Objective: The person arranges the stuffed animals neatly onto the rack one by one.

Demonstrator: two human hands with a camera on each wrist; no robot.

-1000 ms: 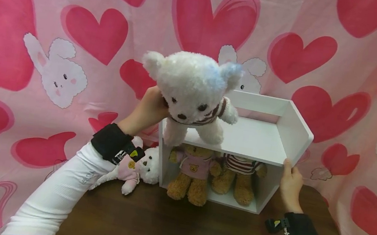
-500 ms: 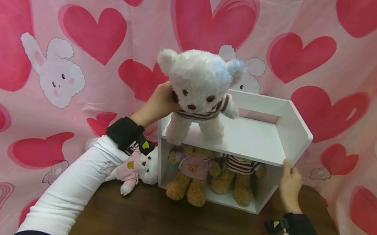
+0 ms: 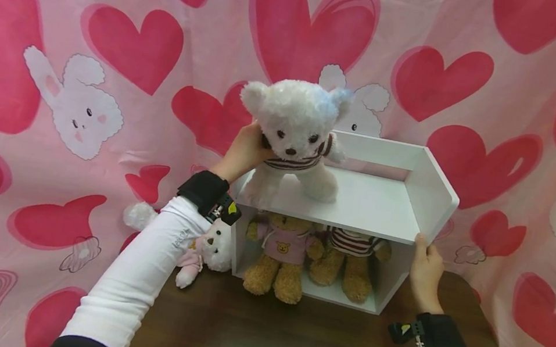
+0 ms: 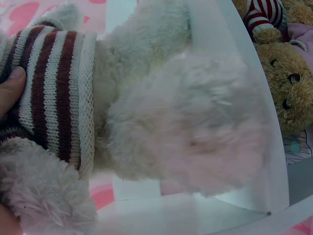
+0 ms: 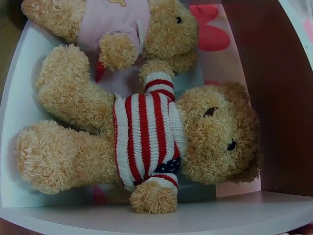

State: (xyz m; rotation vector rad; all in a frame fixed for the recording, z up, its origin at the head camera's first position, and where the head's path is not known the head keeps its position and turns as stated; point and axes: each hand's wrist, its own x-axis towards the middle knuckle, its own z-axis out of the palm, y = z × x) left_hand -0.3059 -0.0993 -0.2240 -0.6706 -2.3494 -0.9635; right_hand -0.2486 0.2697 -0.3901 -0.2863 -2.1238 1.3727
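Note:
My left hand (image 3: 246,154) grips a white teddy bear (image 3: 299,112) by its side, the thumb lying over its brown-and-white striped sweater (image 4: 58,93). The bear is upright, its legs over the left part of the top shelf (image 3: 374,204) of a small white shelf unit (image 3: 436,188). With fingers at the front right edge of that shelf, my right hand (image 3: 427,275) holds the unit. In the lower compartment sit two brown teddy bears, one in a pink top (image 3: 283,247) and one in a red-and-white striped sweater (image 5: 146,139).
Another white teddy bear (image 3: 218,247) in pink lies on its side left of the unit, partly behind my left forearm. The unit stands on a dark wooden table (image 3: 267,336). Behind hangs a pink cloth (image 3: 211,41) printed with hearts and rabbits.
My left hand has carried the white teddy bear a little to the right and back, further over the top shelf. The right hand has stayed at the shelf edge.

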